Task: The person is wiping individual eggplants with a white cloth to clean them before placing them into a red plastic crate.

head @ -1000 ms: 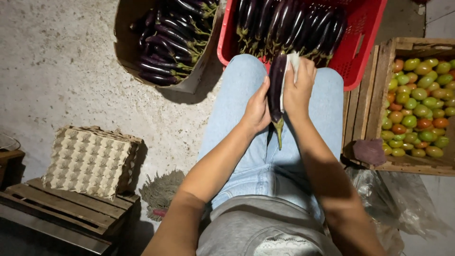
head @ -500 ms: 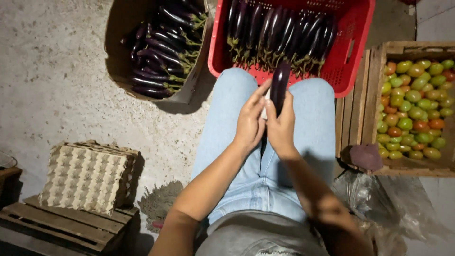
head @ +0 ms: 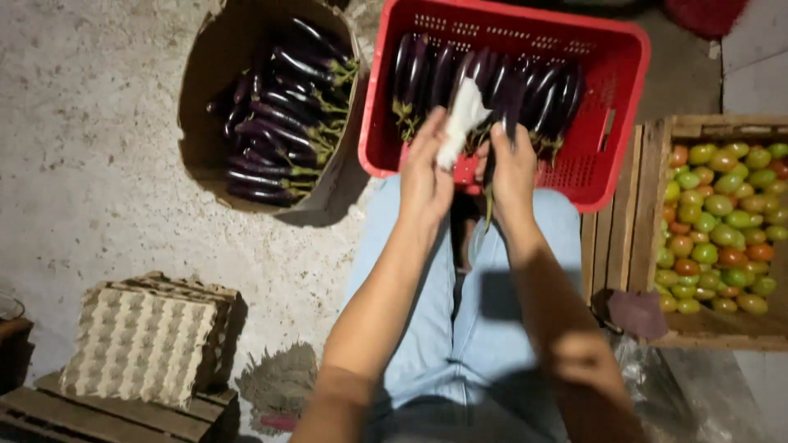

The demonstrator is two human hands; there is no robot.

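Concrete floor (head: 90, 123) bears a red crate (head: 611, 107), cardboard box (head: 205, 123), wooden tomato crate (head: 640, 246) — and a pallet (head: 82, 414).

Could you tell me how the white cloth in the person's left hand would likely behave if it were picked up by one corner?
The white cloth bunches and droops from the left hand, so it is probably floppy, not stiff. It looks thin and crumpled, so likely light. It would probably drape rather than roll.

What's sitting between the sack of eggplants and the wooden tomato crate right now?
In the head view, the red plastic crate of eggplants lies between the sack and the tomato crate, with both hands, left and right, at its near edge.
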